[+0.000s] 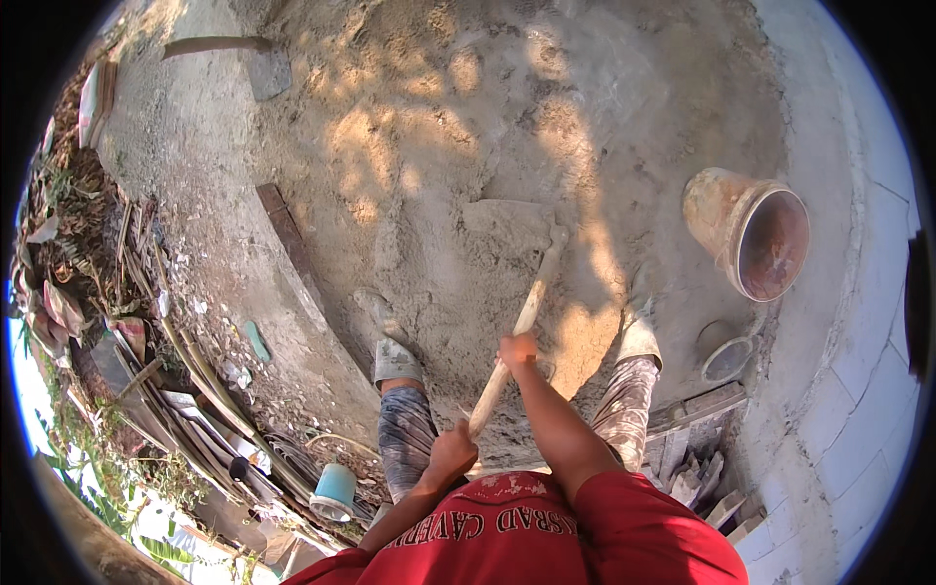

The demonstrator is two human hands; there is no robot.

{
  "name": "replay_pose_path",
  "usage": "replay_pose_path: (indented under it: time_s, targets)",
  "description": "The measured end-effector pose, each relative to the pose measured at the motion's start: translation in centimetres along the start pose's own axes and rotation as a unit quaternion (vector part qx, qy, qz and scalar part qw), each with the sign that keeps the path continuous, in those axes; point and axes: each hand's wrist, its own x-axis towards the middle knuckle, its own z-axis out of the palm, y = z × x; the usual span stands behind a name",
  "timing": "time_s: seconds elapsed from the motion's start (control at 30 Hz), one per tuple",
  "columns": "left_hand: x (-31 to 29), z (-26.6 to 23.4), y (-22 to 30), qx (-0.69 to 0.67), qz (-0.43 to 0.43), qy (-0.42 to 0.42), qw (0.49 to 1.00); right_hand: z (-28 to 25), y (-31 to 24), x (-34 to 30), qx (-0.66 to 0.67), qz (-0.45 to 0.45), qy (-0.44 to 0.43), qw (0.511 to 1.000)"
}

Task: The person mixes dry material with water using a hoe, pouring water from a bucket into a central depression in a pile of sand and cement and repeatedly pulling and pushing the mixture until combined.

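Observation:
Both my hands are closed around the pale wooden handle of a hoe [527, 304]. My left hand [453, 452] grips near the handle's end, close to my body, while my right hand [518, 350] holds it farther up. The hoe's mortar-coated blade lies in wet grey mortar [439, 263] ahead of me, its lower edge hard to make out. My feet stand in the mortar on either side of the handle, in mud-covered boots [398, 361].
A stained bucket [717, 219] lies tipped at the right, beside a smaller round container [726, 359] and a pale block wall [863, 361]. Leftward are a wooden board [292, 244], a light-blue bucket [334, 490] and piled debris. A flat grey blade [270, 75] lies far left.

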Motion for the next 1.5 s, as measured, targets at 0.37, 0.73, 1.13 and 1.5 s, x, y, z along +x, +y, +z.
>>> replay_pose_path:
  time_s: [0.37,0.73,1.13,1.5]
  targets:
    - [-24.0,-8.7,-5.7,0.075,-0.070,-0.144,0.984,1.2,13.3,-26.8,0.105,0.124,-0.213,0.964]
    - [14.2,-9.9,20.6,0.070,0.205,0.209,0.954,-13.7,-29.5,6.4,0.174,-0.196,0.015,0.965]
    - [14.9,-2.1,18.2,0.025,0.167,0.107,0.980,-13.5,-19.3,11.2,0.092,-0.086,0.131,0.983]
    - [-11.8,-1.1,-3.5,0.051,-0.017,-0.141,0.989,-3.5,14.6,-10.4,-0.048,0.035,0.010,0.998]
